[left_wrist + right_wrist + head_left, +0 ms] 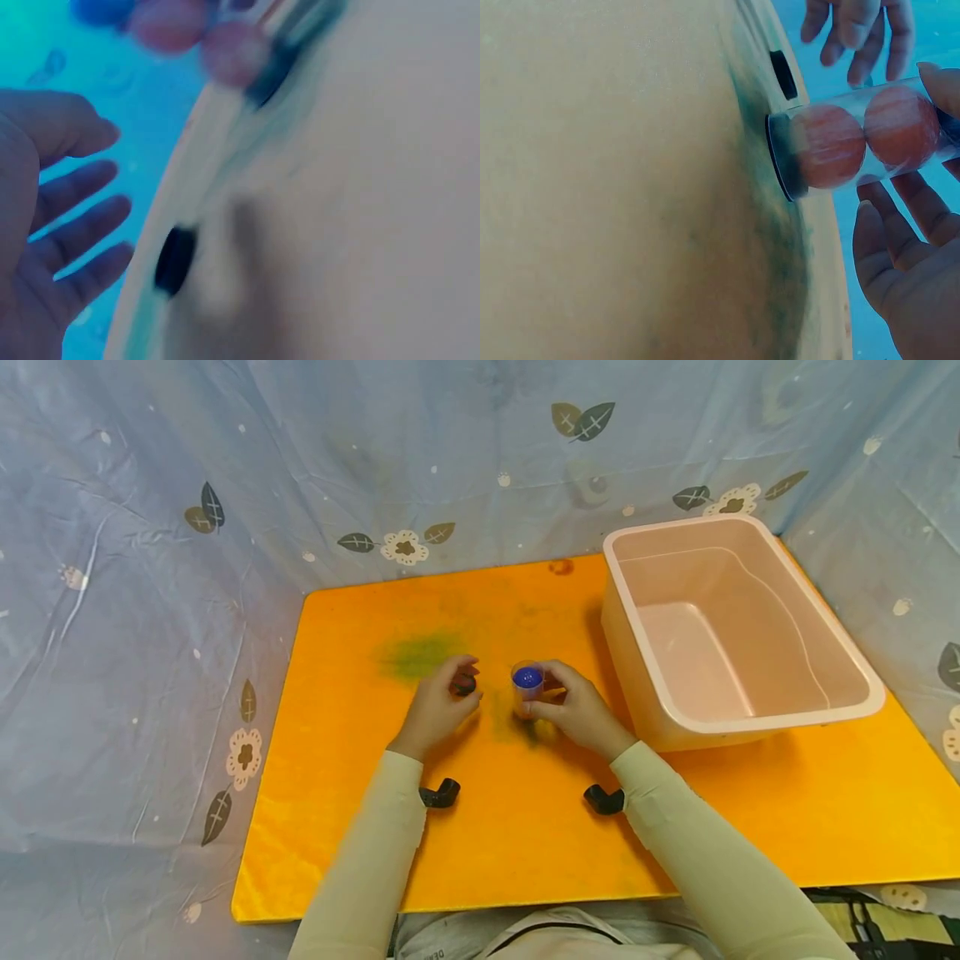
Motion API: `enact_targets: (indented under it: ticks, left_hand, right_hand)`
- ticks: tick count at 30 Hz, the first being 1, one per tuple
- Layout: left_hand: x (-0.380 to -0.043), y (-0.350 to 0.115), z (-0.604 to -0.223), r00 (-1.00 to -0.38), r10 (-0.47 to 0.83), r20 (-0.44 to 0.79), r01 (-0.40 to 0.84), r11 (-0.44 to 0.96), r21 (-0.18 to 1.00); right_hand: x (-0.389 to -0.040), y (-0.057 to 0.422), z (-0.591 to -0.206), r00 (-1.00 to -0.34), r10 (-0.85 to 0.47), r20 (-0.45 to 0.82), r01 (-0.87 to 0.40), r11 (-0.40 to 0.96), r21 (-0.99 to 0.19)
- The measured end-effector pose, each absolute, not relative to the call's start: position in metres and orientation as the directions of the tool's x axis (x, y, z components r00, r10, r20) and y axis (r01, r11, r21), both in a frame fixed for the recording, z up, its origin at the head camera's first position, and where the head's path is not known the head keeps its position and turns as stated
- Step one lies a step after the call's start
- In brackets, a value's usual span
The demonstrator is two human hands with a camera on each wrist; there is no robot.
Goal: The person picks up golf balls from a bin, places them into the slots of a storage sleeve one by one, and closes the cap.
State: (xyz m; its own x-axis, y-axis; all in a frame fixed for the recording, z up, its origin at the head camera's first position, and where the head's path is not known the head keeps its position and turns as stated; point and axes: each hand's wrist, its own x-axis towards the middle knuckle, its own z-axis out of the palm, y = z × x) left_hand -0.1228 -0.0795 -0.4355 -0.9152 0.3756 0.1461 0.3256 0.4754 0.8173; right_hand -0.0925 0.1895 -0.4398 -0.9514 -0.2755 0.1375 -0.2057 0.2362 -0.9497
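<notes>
My right hand (573, 702) grips a clear cylindrical tube (799, 120) between thumb and fingers. A blue ball (528, 677) sits at the tube's top, and two reddish balls (831, 146) show below it in the right wrist view. The tube's lower end has a dark cap (781, 157); whether it touches the table I cannot tell. Left of the tube, my left hand (435, 710) has its fingers spread and relaxed. A small round black lid-like piece (176, 261) lies beyond its fingertips in the left wrist view, apart from them.
An orange-yellow table (360, 843) carries a large pale pink plastic bin (645, 652) to the right of my right hand. Black bent pieces (442, 794) jut out beside both sleeves. A pale blue patterned curtain (465, 460) hangs around the table's back and sides.
</notes>
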Motion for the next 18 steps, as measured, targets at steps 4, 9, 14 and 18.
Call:
enact_targets:
  ticks: [4, 9, 14, 18]
  left_hand:
    - [-0.135, -0.097, -0.438, -0.95, 0.295, 0.104, 0.265, 0.581, 0.769]
    - [-0.147, -0.104, -0.458, -0.954, 0.301, 0.018, 0.243, 0.735, 0.633]
    - [-0.147, -0.102, -0.464, -0.959, 0.282, 0.014, 0.236, 0.774, 0.587]
    - [-0.147, -0.102, -0.462, -0.96, 0.281, 0.006, 0.226, 0.76, 0.61]
  right_hand:
    - [-0.091, 0.189, -0.44, -0.951, -0.276, 0.139, -0.205, 0.229, -0.952]
    - [-0.091, 0.189, -0.44, -0.949, -0.28, 0.148, -0.212, 0.216, -0.953]
    - [-0.091, 0.189, -0.441, -0.947, -0.283, 0.154, -0.218, 0.211, -0.953]
    - [-0.091, 0.19, -0.442, -0.948, -0.281, 0.149, -0.212, 0.21, -0.954]
